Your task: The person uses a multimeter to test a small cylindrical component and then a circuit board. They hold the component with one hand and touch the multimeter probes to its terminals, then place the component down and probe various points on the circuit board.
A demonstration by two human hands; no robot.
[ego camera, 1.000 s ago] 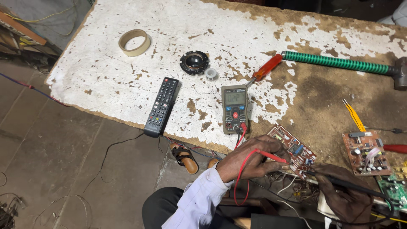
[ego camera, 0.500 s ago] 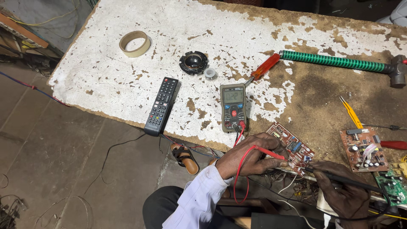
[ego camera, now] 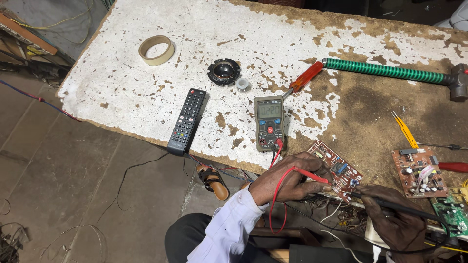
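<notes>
**Probes held at the near circuit board**

Little is changed since the earlier frame: the view has drifted slightly and both probes are kept at the same board.

Workbench [ego camera: 146, 97]: one, white paint flaking to bare brown on the right side.

Hammer [ego camera: 390, 72]: one, green wrapped handle, lying left to right along the far edge.

Circuit boards: three counted. The near board [ego camera: 336, 168] lies at the front edge, its long axis slanting from upper left to lower right, between the two hands. A second brown board [ego camera: 419, 171] and a green board [ego camera: 451, 209] sit to its right.

Left hand [ego camera: 290, 180]: fingers closed around the red probe [ego camera: 312, 175], tip laid on the near board's lower edge, board directly right of the fingertips. This hand is nearer.

Right hand [ego camera: 395, 224]: fingers closed around the black probe [ego camera: 390, 204], tip pointed left onto the board's lower corner.

Meter [ego camera: 269, 122]: one, upright beyond the left hand, leads plugged in.

Remote [ego camera: 187, 121]: one. Tape roll [ego camera: 156, 49]: one. Red-handled screwdrivers: two, one [ego camera: 304, 78] by the hammer. Yellow tweezers [ego camera: 404, 129]: one.
</notes>
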